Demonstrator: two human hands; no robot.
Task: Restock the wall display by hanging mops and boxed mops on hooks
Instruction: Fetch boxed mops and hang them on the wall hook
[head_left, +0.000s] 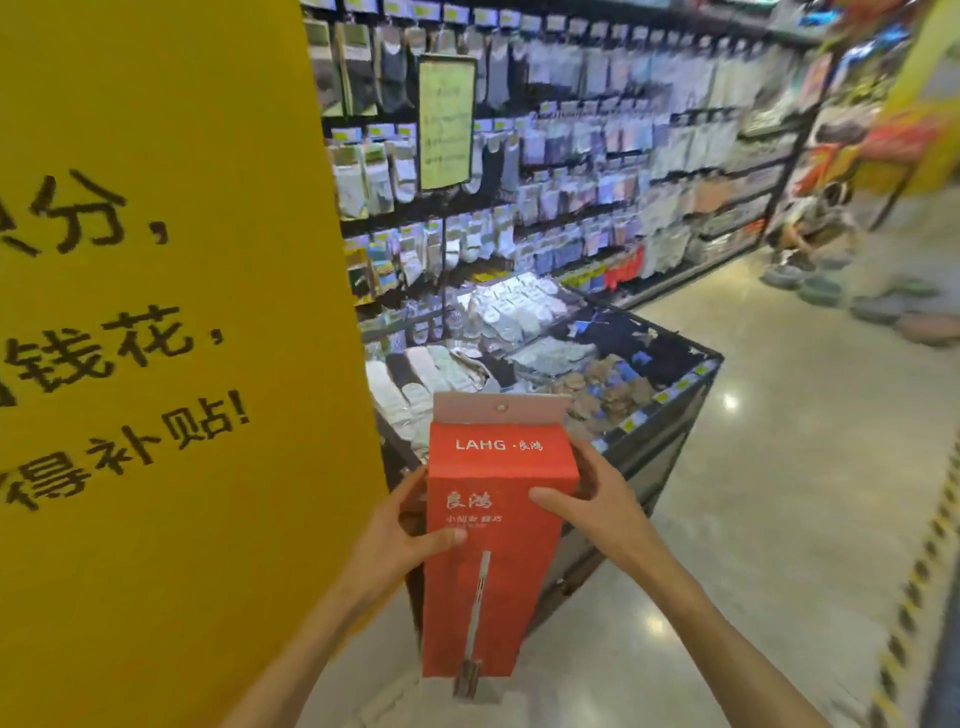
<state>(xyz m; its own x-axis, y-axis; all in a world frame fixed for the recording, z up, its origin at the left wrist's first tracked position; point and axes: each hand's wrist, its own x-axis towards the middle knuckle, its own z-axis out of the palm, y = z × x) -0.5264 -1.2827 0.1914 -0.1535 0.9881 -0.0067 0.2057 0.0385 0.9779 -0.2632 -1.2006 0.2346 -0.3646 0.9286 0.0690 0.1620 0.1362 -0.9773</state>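
Note:
A tall red boxed mop (488, 582) with white lettering, a mop picture on its front and a pale hang tab with a hole at the top is upright in front of me. My left hand (400, 530) grips its left edge, thumb across the front. My right hand (592, 499) holds its right side near the top, thumb on the front face. No mop hooks or other mops show in this view.
A yellow pillar (156, 364) with black characters fills the left. A black bin table (675, 415) of socks stands just behind the box. Sock racks (571, 156) line the back wall. A crouching person (815, 218) and round cushions (821, 291) sit far right on the glossy floor.

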